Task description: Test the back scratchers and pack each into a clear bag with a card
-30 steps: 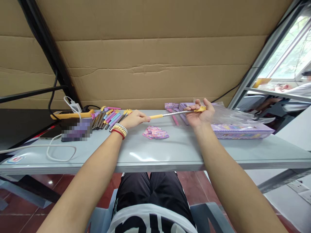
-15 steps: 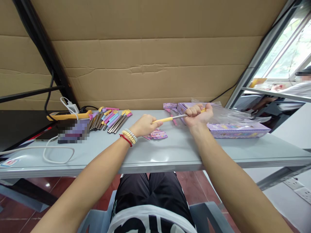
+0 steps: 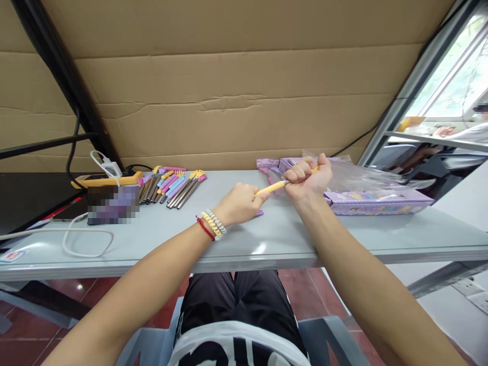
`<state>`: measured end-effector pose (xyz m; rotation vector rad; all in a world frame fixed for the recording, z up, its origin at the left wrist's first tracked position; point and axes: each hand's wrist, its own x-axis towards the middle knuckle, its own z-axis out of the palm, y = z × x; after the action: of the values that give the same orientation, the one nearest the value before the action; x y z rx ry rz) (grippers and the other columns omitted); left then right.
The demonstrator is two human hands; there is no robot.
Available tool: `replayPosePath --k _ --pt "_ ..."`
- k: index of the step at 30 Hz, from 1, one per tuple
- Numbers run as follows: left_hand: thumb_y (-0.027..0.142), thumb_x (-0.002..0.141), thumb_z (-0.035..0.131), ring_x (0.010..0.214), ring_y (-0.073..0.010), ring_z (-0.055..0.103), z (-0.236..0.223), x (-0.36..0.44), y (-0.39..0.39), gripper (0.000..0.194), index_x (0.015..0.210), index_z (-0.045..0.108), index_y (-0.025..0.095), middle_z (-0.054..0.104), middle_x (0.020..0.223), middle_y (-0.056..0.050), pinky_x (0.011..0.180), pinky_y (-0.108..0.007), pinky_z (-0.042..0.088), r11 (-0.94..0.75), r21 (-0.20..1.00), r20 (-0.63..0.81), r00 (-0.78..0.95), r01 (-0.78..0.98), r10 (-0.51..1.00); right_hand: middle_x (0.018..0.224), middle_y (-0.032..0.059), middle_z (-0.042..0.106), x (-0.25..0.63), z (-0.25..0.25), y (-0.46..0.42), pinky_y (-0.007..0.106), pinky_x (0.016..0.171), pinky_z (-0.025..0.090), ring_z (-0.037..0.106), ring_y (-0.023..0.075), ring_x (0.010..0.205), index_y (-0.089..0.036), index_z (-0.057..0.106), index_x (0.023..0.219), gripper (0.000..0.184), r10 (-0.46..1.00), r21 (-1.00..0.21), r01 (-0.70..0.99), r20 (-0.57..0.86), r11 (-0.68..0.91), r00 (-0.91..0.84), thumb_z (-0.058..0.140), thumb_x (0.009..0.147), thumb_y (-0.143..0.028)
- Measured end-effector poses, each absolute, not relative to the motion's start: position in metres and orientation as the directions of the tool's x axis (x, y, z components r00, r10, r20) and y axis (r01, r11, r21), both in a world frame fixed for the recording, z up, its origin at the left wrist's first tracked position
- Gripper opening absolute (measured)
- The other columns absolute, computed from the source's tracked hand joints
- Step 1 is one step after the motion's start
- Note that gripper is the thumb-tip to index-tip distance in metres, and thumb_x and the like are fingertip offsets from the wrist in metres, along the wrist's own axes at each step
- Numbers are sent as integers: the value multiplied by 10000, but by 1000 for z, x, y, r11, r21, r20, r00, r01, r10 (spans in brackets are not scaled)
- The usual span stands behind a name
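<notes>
Behind the desk edge (image 3: 251, 263), left fingers (image 3: 248, 195) and right fingers (image 3: 299, 173) gripping yellow rod (image 3: 272, 188), sticks (image 3: 185, 192) across a gap

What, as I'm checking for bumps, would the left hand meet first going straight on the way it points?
Probably the right hand, gripping the other end of the yellow-handled rod, though depth is unclear.

The yellow stick (image 3: 272, 188) had a smooth handle that looked like plastic; the piled tubes (image 3: 185, 195) were shiny metal. The counter (image 3: 285, 234) was smooth and glossy, the cardboard (image 3: 244, 76) matt and creased. The film (image 3: 360, 175) was clear, crinkled plastic, the box (image 3: 381, 204) smooth printed card, the trousers (image 3: 236, 305) cloth.
</notes>
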<state>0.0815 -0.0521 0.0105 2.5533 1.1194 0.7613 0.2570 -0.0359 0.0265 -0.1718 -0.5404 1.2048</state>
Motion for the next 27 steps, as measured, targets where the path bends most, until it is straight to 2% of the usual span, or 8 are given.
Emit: replayPosePath --k 4,7,11,14,17,21,27 --pt "434 940 325 528 -125 469 0 79 -48 455 658 560 167 550 554 -11 558 -265 301 -717 444 288 672 537 682 362 -103 135 253 34 -43 197 303 120 78 48 304 -204 279 535 500 948 -503 -809 243 304 205 420 889 -528" --pt "476 935 308 502 -113 455 -5 81 -48 490 611 511 169 535 537 -5 551 -260 310 -720 482 205 734 499 647 358 -105 194 250 43 -47 183 300 123 119 48 293 -206 389 588 431 969 -592 -768 180 244 169 442 887 -512" --pt "514 900 378 496 -91 465 -4 83 -50 486 594 499 157 559 560 2 532 -238 325 -682 634 101 834 366 542 392 -99 311 245 60 -56 179 306 165 236 52 301 -213 482 690 300 970 -741 -631 228 231 88 587 809 -467" --pt "533 859 455 464 -73 374 -3 82 -51 469 604 533 147 480 530 31 474 -231 268 -700 645 87 881 307 465 426 -99 362 235 71 -70 185 324 211 303 60 330 -215 507 744 255 964 -823 -526 265 215 -21 660 744 -419" --pt "521 829 512 451 -69 295 -2 80 -50 450 615 597 134 396 489 47 453 -236 229 -721 622 42 906 306 420 434 -109 337 221 78 -86 177 328 176 276 54 331 -218 491 761 254 958 -854 -480 273 203 -81 646 743 -418" --pt "468 775 617 492 -81 398 -2 77 -50 362 720 700 120 534 547 12 470 -226 286 -707 648 -14 932 284 362 439 -125 266 204 76 -99 163 329 101 176 28 321 -217 401 707 342 946 -886 -423 281 191 -162 659 726 -440" --pt "380 738 687 478 -93 520 -1 76 -53 268 755 698 112 617 587 -16 473 -208 400 -637 716 -68 937 285 342 437 -131 215 193 71 -109 153 329 79 105 18 332 -229 306 682 409 919 -895 -375 336 243 -208 634 732 -469"
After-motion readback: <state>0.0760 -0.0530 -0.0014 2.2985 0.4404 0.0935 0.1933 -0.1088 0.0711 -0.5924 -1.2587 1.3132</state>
